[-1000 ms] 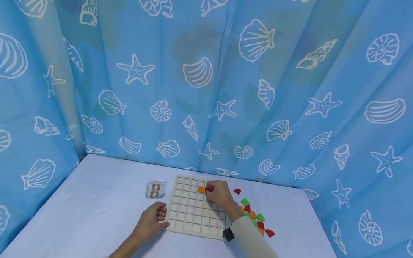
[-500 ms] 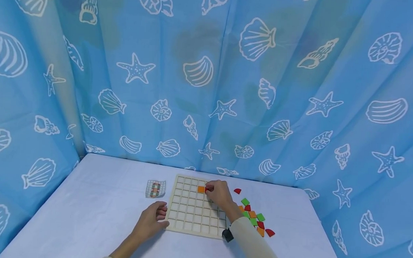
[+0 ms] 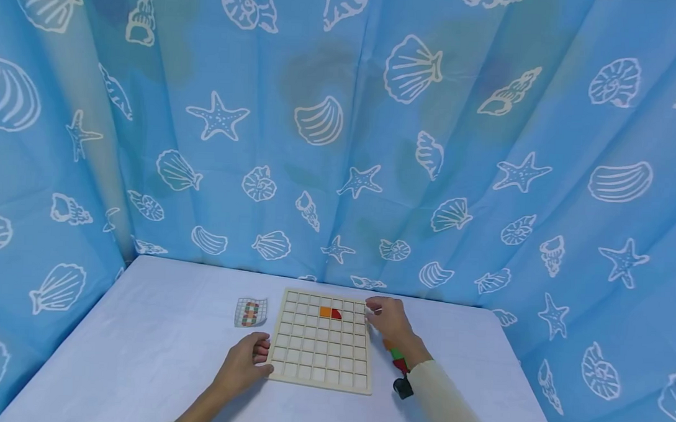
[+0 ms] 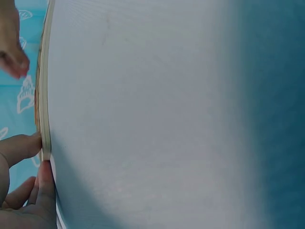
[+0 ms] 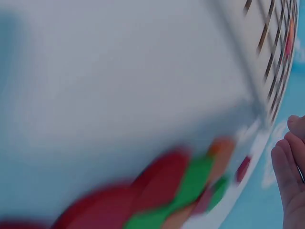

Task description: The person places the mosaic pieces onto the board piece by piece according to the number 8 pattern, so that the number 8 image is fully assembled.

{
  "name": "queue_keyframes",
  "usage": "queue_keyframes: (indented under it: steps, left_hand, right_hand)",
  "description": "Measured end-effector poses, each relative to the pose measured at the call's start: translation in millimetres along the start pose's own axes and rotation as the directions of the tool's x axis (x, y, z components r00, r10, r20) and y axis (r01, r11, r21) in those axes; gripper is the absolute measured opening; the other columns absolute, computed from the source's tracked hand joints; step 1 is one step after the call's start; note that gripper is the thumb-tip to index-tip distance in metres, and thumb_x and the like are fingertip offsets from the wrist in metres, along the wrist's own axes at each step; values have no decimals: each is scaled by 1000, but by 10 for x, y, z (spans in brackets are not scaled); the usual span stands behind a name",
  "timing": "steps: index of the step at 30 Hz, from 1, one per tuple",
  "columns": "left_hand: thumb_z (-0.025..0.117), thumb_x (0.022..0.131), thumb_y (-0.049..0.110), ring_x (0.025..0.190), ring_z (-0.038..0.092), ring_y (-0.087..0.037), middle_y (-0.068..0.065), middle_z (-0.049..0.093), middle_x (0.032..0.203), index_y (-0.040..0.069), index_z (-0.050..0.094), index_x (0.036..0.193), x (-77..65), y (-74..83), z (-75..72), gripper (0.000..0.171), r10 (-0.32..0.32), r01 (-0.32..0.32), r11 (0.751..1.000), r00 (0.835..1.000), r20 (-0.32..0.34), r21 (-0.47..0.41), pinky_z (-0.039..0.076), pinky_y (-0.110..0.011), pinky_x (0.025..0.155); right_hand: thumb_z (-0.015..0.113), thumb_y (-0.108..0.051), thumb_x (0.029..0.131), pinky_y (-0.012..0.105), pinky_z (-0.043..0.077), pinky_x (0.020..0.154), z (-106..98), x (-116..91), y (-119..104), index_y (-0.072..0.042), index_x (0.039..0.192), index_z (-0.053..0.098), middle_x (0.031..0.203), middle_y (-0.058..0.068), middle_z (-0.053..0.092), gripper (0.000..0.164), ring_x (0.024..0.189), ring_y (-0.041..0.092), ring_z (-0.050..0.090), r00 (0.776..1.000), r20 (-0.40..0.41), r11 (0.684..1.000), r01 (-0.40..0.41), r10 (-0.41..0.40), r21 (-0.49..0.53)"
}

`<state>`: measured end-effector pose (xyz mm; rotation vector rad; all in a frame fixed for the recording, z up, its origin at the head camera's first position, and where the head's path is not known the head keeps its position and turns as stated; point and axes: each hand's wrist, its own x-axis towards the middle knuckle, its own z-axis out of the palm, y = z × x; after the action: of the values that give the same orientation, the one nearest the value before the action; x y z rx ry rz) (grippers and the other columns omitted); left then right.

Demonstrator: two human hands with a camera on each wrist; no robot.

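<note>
A pale wooden grid board (image 3: 319, 387) lies on the white table. In one of its upper cells sits an orange square tile (image 3: 326, 312), with a red quarter-circle tile (image 3: 336, 314) in the cell to its right. My left hand (image 3: 245, 361) holds the board's near left corner, thumb and fingers at the edge, as the left wrist view also shows. Just past the board's right edge is my right hand (image 3: 392, 320), its fingers loosely bent and nothing visible between them. Loose red, green and orange tiles (image 5: 195, 176) lie below it, partly hidden by the arm in the head view.
A small gridded pattern card (image 3: 250, 313) with a coloured figure lies left of the board. A black wrist camera (image 3: 402, 388) is on the right wrist. Behind the table hangs a blue curtain (image 3: 295, 160) with white shells and starfish.
My right hand has let go of the red quarter-circle tile, leaving it beside the orange square, and moved right off the board. The left hand stays at the corner.
</note>
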<state>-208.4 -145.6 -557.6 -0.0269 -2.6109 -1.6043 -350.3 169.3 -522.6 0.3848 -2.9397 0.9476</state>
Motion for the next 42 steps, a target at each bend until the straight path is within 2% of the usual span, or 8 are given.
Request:
queue_keyframes:
  steps: [6,11,18,24,30,39,42]
  left_hand:
    - [78,66,-11,93,60,-21,-9,58,101,-12,54,121,-7,34,-14,60,-1,1,1000,1000,7,8,56,-24,78]
    - [79,66,-11,92,60,-20,-8,58,100,-12,54,121,-10,43,-13,60,-7,7,1000,1000,7,21,56,-24,78]
    - [79,66,-11,91,60,-20,-8,57,99,-12,54,120,-7,14,-23,59,6,-7,1000,1000,2,25,56,-23,77]
    - [79,66,-11,91,61,-20,-8,58,99,-12,54,119,-13,11,-6,59,1,-1,1000,1000,-4,26,57,-23,76]
    - [79,66,-11,92,60,-20,-8,58,100,-11,54,120,-9,10,3,59,-5,6,1000,1000,-10,26,56,-23,77]
    - [80,66,-9,92,60,-19,-6,58,100,-10,55,121,-5,17,8,60,-21,21,999,1000,-8,45,56,-23,77]
    - [80,66,-9,92,60,-18,-6,58,100,-9,55,121,2,23,2,60,-25,26,999,1000,-7,43,56,-23,77]
  right_hand:
    - [76,-15,84,39,58,83,-227,-207,398,-9,121,67,113,7,67,39,98,24,61,988,-24,987,-152,151,-53]
    - [82,-20,78,36,59,81,-310,-340,565,-9,119,68,110,7,67,45,96,23,61,980,-16,978,-198,197,-69]
    - [82,-15,78,37,59,83,-231,-365,581,-8,119,68,109,6,68,44,95,22,62,984,-13,982,-178,178,-60]
    - [80,-7,78,40,58,85,-198,-335,504,-10,122,67,117,8,66,47,100,24,58,987,14,984,-158,160,-80]
    - [80,-8,78,43,55,90,-198,-316,443,-9,126,65,122,9,64,50,103,24,56,991,39,986,-122,127,-116]
    - [81,-9,78,38,58,85,-156,-301,452,-10,124,67,119,7,65,48,99,22,56,989,36,984,-141,146,-111]
    - [80,-10,79,38,57,85,-135,-265,409,-8,122,68,116,6,66,45,100,23,57,994,31,990,-104,107,-92]
